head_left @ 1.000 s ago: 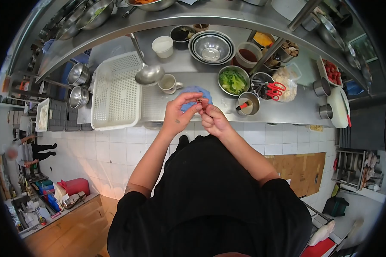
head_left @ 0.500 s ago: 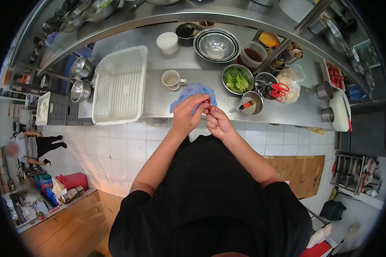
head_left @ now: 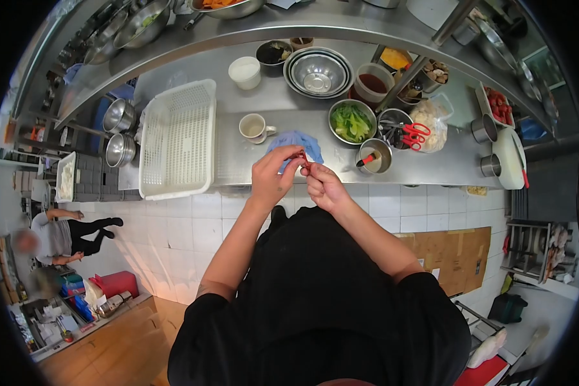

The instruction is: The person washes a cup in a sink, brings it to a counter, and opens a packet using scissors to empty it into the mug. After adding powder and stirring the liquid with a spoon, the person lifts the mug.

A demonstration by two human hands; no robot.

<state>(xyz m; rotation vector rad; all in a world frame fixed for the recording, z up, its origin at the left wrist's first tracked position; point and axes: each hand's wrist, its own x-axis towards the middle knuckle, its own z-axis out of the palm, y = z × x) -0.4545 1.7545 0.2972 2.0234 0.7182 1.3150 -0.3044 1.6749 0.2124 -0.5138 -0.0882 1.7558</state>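
My left hand is closed in a pinch on a small red, shiny piece that looks like a wrapper; its exact kind is too small to tell. The fingertips of my right hand pinch the lower end of the same piece. Both hands are held near the counter's front edge, close together. Behind them lies a crumpled blue cloth, partly covered by my left hand. A white mug stands just beyond the cloth to the left.
A white perforated basket sits left on the steel counter. Rightward are a bowl of green leaves, a pot with a red-handled tool, red scissors and nested steel bowls. A shelf edge crosses above. Another person is far left.
My hands have drawn slightly apart, and more of the red piece shows between them. The camera view has shifted slightly. At far left, the other person's arms and legs have changed position.
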